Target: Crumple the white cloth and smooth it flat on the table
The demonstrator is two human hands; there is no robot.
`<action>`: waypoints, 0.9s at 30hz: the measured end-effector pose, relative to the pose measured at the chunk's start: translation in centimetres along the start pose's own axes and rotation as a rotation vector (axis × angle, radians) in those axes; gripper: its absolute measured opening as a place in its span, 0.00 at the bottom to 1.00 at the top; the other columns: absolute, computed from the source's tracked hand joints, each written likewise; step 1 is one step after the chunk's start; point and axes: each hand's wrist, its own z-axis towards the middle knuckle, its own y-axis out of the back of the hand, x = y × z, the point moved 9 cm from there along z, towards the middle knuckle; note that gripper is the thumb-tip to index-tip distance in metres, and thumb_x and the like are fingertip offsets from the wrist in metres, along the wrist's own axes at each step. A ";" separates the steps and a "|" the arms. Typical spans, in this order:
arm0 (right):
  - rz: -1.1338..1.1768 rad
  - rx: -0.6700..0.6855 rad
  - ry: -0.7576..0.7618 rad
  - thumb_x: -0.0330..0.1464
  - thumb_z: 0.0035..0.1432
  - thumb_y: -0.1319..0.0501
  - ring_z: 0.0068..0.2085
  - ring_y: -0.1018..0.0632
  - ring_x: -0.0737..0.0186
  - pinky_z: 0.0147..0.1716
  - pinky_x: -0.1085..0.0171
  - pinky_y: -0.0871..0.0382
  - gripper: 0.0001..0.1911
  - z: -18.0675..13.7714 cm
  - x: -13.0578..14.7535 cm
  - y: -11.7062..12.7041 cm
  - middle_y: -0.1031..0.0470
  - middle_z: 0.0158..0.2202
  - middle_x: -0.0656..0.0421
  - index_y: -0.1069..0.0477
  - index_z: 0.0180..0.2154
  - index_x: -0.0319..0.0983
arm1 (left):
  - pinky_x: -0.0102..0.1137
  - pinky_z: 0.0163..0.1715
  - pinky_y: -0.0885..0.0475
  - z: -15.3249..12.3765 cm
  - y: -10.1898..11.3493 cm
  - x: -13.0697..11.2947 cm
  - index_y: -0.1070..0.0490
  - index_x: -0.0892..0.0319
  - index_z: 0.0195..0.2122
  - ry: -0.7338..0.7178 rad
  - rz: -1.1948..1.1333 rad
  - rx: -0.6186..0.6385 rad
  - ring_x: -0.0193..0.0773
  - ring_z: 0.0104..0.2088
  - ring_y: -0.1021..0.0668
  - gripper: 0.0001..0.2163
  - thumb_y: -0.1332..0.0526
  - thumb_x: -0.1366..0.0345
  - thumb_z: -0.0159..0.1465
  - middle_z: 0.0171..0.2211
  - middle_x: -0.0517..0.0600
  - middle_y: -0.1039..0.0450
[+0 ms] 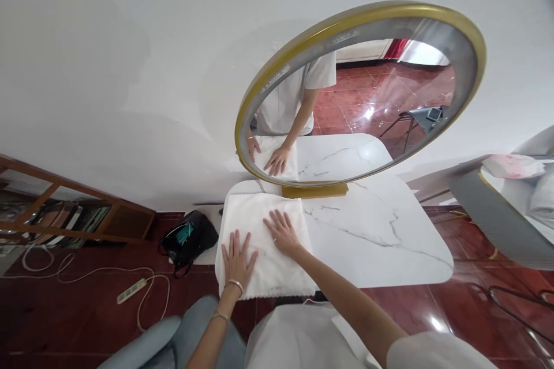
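Note:
A white cloth (264,282) with a scalloped edge lies spread over the left end of a white marble-patterned tabletop (372,242). My left hand (238,262) rests flat on the cloth's left part, fingers spread, a bracelet at the wrist. On its upper right part lies my right hand (283,232), palm down with the fingers apart and a ring on one of them. Neither hand grips anything. The cloth looks mostly smooth, and its near edge reaches the table's front edge.
A gold-rimmed oval mirror (389,98) stands at the table's back on a gold base (315,191). On the floor at left are a black bag (194,242), a power strip (131,291) with its cord, and a wooden cabinet (130,222). Another table (497,207) stands right.

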 end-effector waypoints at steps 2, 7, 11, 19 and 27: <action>0.008 0.027 -0.005 0.27 0.56 0.46 0.68 0.55 0.49 0.64 0.44 0.62 0.36 1.7 -0.5 -0.5 0.53 0.68 0.52 0.51 0.65 0.43 | 0.53 0.63 0.56 1.4 0.0 0.9 0.43 0.51 0.63 0.031 -0.007 0.008 0.51 0.67 0.54 0.24 0.50 0.54 0.66 0.69 0.54 0.60; 0.025 0.047 -0.050 0.27 0.57 0.49 0.67 0.52 0.49 0.64 0.46 0.63 0.34 6.1 -1.4 -0.9 0.49 0.67 0.54 0.50 0.65 0.41 | 0.51 0.62 0.53 5.1 0.0 2.7 0.41 0.52 0.62 0.060 -0.002 0.018 0.52 0.67 0.53 0.24 0.49 0.54 0.66 0.68 0.55 0.57; 0.046 0.047 -0.155 0.27 0.58 0.52 0.65 0.48 0.50 0.64 0.47 0.62 0.34 9.4 -2.9 -1.0 0.44 0.64 0.51 0.53 0.66 0.36 | 0.51 0.59 0.48 8.6 -0.2 4.1 0.41 0.54 0.62 0.144 0.003 0.011 0.53 0.63 0.44 0.26 0.50 0.51 0.65 0.64 0.58 0.46; 0.070 0.052 -0.320 0.33 0.59 0.50 0.63 0.44 0.44 0.60 0.46 0.53 0.31 13.3 -6.1 -1.4 0.45 0.64 0.45 0.47 0.63 0.35 | 0.48 0.61 0.49 17.8 -1.8 5.2 0.45 0.64 0.63 0.192 -0.078 0.035 0.53 0.66 0.49 0.27 0.50 0.55 0.66 0.66 0.62 0.53; 0.099 0.090 -0.426 0.42 0.65 0.58 0.60 0.37 0.43 0.59 0.45 0.51 0.30 14.5 -7.3 -2.9 0.37 0.60 0.43 0.45 0.62 0.31 | 0.43 0.61 0.46 20.7 -3.0 5.0 0.49 0.67 0.63 0.108 -0.131 0.024 0.48 0.64 0.41 0.32 0.47 0.51 0.63 0.60 0.61 0.39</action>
